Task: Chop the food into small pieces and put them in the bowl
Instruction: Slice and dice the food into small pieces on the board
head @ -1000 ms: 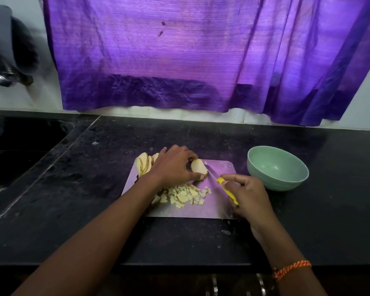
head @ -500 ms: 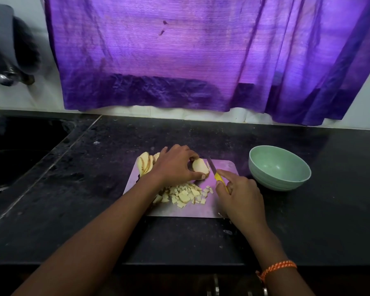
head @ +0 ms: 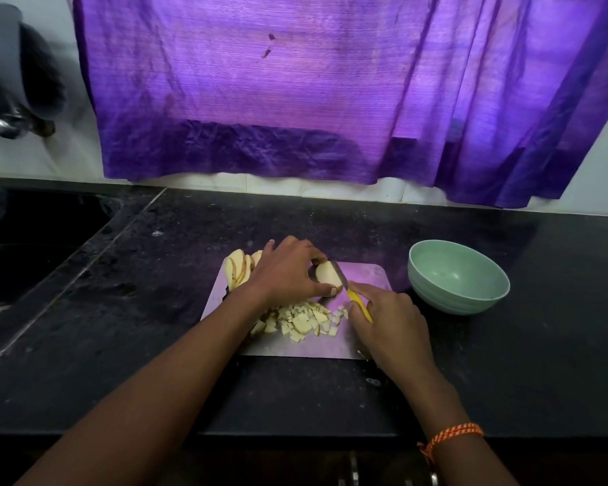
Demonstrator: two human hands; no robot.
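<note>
Head view, bowl: I see nothing inside (green, right of the cutting board).
Left hand: fingers curled, pinching the potato piece.
Right hand: fingers wrapped round my yellow-handled knife.
Board: diced bits, slices.

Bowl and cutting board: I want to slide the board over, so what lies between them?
Nothing: the head view shows only bare black counter between the board and the bowl.

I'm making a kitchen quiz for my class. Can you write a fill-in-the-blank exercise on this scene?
1. The knife has a ____ handle.
2. The green bowl holds ____ food.
3. The left hand grips the uncut food piece on the ____ board.
4. The chopped pieces lie on the board, ____ the hands.

Missing words: yellow; no; cutting; between
</note>
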